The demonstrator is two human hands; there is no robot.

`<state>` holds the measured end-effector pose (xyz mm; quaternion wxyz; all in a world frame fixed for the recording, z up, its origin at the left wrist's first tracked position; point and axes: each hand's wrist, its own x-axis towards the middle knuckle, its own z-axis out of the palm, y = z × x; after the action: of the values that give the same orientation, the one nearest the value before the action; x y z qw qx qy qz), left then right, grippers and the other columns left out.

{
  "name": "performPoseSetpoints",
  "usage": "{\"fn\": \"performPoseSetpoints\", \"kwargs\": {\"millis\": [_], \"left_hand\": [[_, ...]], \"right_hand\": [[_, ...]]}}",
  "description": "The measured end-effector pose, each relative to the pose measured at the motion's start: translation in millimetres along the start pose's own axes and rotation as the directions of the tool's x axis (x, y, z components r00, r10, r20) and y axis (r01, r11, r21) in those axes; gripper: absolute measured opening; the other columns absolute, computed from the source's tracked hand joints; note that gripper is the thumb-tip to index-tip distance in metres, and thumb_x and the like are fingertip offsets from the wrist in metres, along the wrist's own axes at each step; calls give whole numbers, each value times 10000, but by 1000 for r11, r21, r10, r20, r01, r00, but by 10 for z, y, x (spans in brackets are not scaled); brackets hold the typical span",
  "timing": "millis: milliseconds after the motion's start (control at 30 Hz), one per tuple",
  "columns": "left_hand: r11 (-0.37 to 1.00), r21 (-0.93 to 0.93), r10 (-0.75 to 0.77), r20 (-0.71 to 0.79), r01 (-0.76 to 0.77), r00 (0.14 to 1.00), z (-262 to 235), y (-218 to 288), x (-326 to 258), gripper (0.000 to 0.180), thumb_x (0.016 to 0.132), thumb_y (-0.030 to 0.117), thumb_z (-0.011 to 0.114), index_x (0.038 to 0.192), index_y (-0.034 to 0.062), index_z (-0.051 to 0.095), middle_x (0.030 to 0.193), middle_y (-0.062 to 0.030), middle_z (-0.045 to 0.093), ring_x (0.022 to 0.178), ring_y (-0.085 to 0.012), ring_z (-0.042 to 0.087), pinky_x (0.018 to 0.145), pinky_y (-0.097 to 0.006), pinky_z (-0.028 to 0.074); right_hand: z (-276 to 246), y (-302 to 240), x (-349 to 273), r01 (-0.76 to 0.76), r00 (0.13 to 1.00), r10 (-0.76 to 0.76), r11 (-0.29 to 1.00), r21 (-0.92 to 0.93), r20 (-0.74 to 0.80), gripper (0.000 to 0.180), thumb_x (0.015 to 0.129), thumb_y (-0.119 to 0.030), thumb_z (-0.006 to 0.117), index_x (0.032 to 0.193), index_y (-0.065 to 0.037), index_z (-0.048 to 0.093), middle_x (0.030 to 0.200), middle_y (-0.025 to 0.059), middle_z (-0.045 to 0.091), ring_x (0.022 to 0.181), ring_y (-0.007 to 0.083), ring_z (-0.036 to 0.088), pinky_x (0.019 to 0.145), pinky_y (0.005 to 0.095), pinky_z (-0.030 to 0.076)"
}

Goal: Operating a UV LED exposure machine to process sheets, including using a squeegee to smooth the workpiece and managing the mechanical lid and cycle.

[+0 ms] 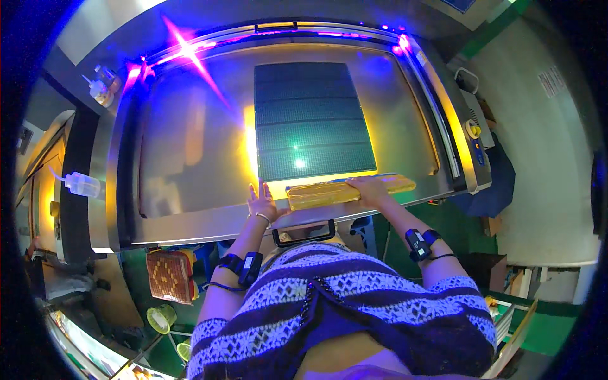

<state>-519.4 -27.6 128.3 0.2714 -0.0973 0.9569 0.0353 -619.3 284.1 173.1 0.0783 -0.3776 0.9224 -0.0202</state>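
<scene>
A dark, finely gridded rectangular panel (307, 117) lies on a wide metal worktable (190, 145), with yellow light glowing around its edges. Along the table's near edge is a long, flat bar in shiny yellow wrapping (323, 195), close below the panel. My left hand (263, 206) rests by the panel's near left corner, left of the bar, fingers stretched out and holding nothing. Over the right half of the bar, my right hand (369, 190) grips it from above; the fingertips are partly hidden.
A squeeze bottle (82, 184) stands on the left ledge, with more bottles (101, 92) farther back. Bright violet light shines along the table's far rail. A knob and buttons (475, 136) sit at the right end. Below left is a checked brown seat (170, 277).
</scene>
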Motion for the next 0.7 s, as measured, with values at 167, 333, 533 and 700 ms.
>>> {"fn": "performPoseSetpoints", "kwargs": {"millis": [167,333,533,700], "left_hand": [[999,-33,5,7,-4,1000,-69,22,-55,1194,587,811,465,1398,29,71,1471,-109,-86,1332,-396,60,1028,-483,241],[1000,-6,-18,2,18,1000,19,-27,-50,1189,589,807,471,1401,42,60,1472,-106,-80,1337,-382,50,1018,-476,263],[997,-55,45,-106,-51,993,2,-2,75,1003,665,704,521,1372,64,213,1453,-125,106,1303,-377,197,998,-446,314],[921,-382,-232,-370,80,900,-175,-486,731,487,815,470,515,1145,114,551,1237,-142,497,1192,-328,403,952,-417,377]], "right_hand": [[39,42,-6,8,1000,-8,1000,0,-1,484,648,-152,659,1122,-139,559,1100,71,592,1004,261,562,842,379,458],[34,-15,14,18,1000,-17,1000,26,-17,484,645,-156,661,1118,-137,562,1102,72,591,1006,257,561,837,370,462],[96,128,-66,11,1000,-11,1000,-17,-12,494,651,-185,672,1128,-135,557,1122,73,581,1018,255,556,852,370,455],[-148,-64,-109,-3,1000,5,998,63,-28,515,657,-99,638,1159,-99,524,1125,123,570,1033,290,543,880,389,434]]}}
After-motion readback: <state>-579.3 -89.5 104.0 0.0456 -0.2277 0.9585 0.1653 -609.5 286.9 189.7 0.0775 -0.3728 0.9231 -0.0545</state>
